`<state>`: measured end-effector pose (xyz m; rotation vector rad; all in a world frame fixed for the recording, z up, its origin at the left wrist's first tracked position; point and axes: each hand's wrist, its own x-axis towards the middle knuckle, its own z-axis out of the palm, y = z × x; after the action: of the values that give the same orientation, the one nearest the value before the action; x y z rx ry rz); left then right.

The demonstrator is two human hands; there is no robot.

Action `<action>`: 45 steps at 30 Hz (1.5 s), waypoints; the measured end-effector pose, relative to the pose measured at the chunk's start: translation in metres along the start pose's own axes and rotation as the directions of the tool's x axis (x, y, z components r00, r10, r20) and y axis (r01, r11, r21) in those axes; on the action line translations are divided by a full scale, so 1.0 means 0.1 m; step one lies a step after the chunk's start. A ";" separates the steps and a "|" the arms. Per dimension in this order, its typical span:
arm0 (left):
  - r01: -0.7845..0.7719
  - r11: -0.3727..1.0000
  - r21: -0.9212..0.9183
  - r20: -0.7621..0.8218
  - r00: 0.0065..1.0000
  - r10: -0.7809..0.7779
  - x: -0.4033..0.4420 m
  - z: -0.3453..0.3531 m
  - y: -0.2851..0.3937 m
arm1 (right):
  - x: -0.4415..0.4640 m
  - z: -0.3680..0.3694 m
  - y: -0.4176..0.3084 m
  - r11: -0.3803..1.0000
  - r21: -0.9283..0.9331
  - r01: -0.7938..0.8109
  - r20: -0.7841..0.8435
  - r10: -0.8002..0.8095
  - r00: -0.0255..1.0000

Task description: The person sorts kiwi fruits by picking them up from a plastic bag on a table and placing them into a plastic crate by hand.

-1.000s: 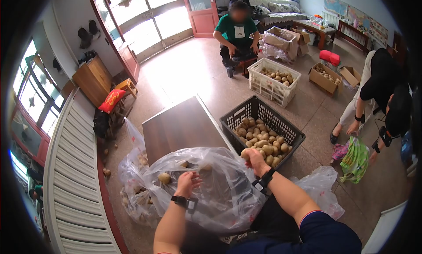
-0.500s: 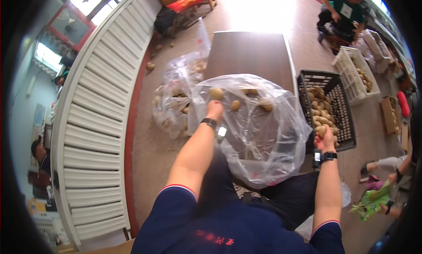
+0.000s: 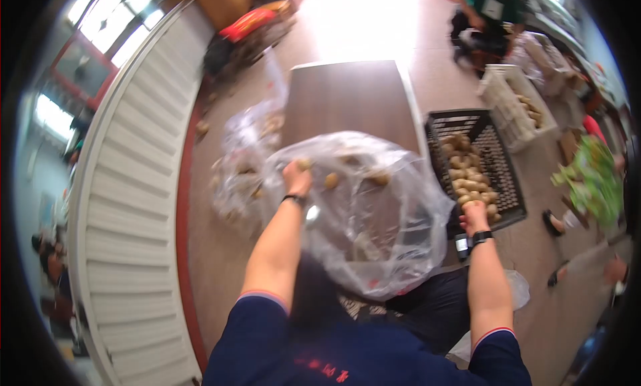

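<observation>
My left hand (image 3: 298,179) is closed round a potato (image 3: 304,163) at the far left rim of a clear plastic bag (image 3: 418,206). The bag lies spread open over the near end of a brown table. Inside it are a few potatoes, among them a small one (image 3: 331,180) and a larger one (image 3: 379,177). At the near end of a black crate (image 3: 510,179), my right hand (image 3: 475,216) has its fingers curled at a potato (image 3: 471,204). More potatoes (image 3: 467,171) lie heaped in that crate. Blur softens the fingers of both hands.
Left of the brown table (image 3: 347,102), another clear bag (image 3: 234,145) holds potatoes on the floor. A white crate (image 3: 517,129) with potatoes stands beyond the black one. A seated person (image 3: 491,19) is at far right; a green bag (image 3: 593,179) is at the right edge.
The whole view has shifted, moving most things left. My left hand now covers more of its potato. At the right, the green bag has moved farther up and away.
</observation>
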<state>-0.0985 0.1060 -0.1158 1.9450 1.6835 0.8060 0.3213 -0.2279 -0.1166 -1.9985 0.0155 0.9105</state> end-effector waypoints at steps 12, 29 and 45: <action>0.002 0.999 0.052 0.061 0.998 -0.005 0.24 0.16 -0.34 | -0.12 0.12 -0.20 0.897 -0.432 0.089 -0.338 -0.252 0.907; -0.044 0.952 0.303 0.309 0.949 -0.054 -0.20 0.01 0.56 | 0.05 0.13 -0.07 0.910 -0.407 0.078 -0.344 -0.233 0.910; 0.574 0.712 -0.404 0.718 0.681 -0.141 -0.56 -0.29 1.10 | -0.68 0.36 -0.44 0.732 -0.286 0.618 -0.215 -0.677 0.703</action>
<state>-0.0430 0.0322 -0.0294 1.1396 1.1267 0.3553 0.2656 -0.1981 -0.0548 -2.0758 -0.6016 0.1317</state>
